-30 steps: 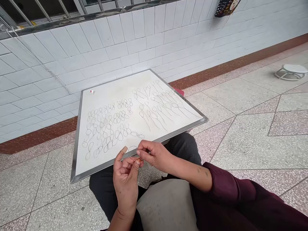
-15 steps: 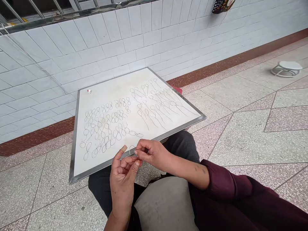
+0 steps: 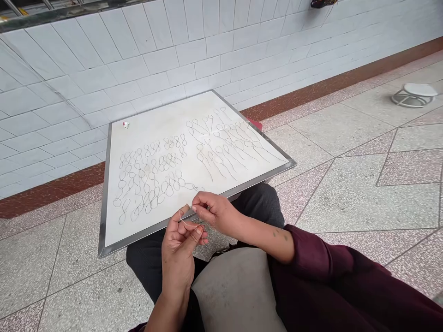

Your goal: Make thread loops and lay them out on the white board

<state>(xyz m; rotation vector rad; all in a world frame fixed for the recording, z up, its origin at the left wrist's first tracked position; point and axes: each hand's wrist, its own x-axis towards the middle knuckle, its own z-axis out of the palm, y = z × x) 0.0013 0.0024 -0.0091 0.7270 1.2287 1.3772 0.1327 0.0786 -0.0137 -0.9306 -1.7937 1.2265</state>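
Note:
Over the near edge of a white board (image 3: 166,110) with a metal rim, both my hands work on one thin, light wire or cord (image 3: 181,218) bent into a loop. My left hand (image 3: 180,251) pinches it between thumb and fingers, palm turned up. From the right, my right hand (image 3: 216,211) grips another part of it with thumb and forefinger. On the board lie several figure-eight loops (image 3: 169,186) in rows to the left. Single loops with long straight tails (image 3: 224,157) lie to the right. Whether the strand is wire or cord I cannot tell.
A small white and red object (image 3: 126,125) sits near the board's far left corner. The board's far side is close to a white tiled wall (image 3: 145,64). A grey cushion-like thing (image 3: 238,290) is on my lap. A white stool (image 3: 413,95) stands on the floor at right.
The loop between my hands now shows wider. My left forefinger, stretched up before, has bent in toward the strand. The view has shifted slightly.

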